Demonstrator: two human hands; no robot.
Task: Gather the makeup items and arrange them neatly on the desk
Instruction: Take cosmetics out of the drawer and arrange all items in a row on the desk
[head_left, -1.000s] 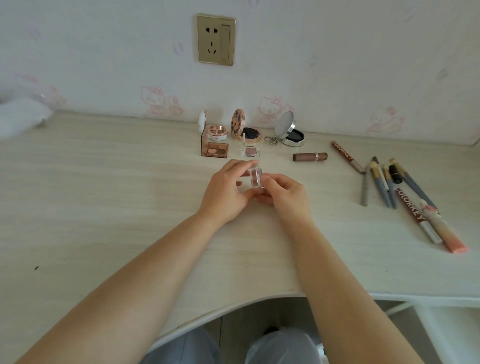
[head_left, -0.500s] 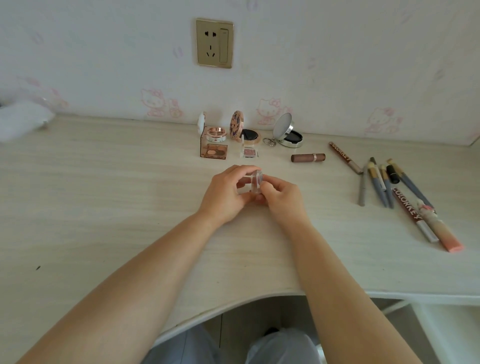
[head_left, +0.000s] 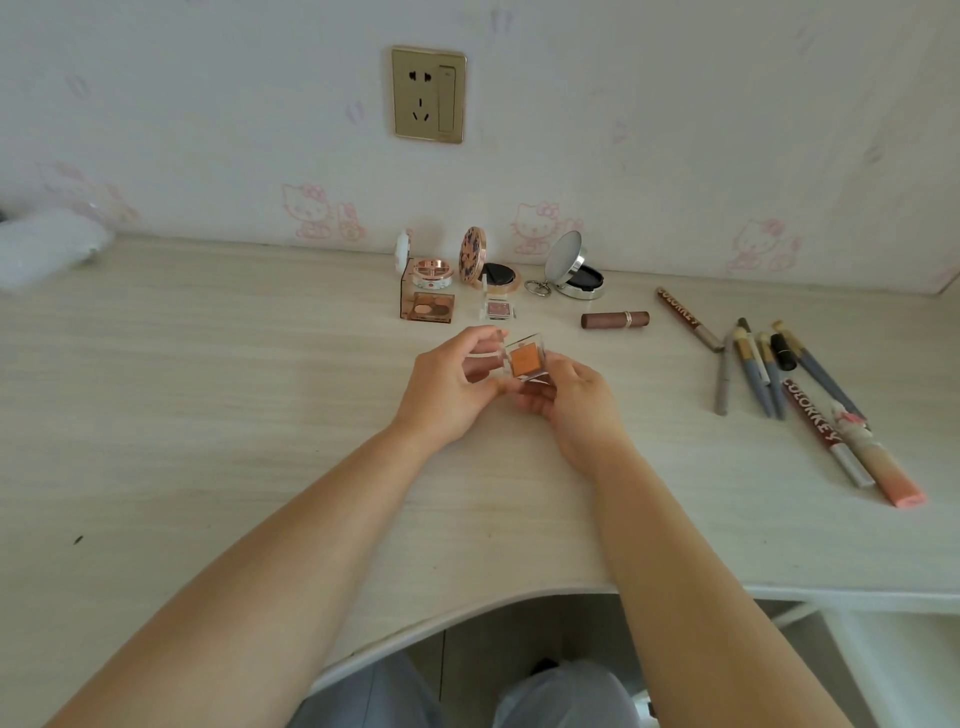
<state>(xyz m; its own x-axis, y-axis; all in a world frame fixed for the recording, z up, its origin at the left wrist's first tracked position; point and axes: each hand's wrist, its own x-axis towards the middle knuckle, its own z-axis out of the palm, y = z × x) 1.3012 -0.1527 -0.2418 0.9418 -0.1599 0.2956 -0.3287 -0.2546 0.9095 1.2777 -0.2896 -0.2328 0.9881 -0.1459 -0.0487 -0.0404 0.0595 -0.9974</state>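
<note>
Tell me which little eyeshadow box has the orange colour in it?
The clear eyeshadow case held open between the left hand and right hand. The small square one on the desk is pink.

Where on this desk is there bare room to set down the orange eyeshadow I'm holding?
Bare desk stretches left of your left hand. A smaller gap lies between your right hand and the pencils. The back row, from the brown palette to the lipstick, is crowded.

The small clear case, closed and edge-on a second ago, now lies open between the left hand and right hand, showing its orange powder.
</note>
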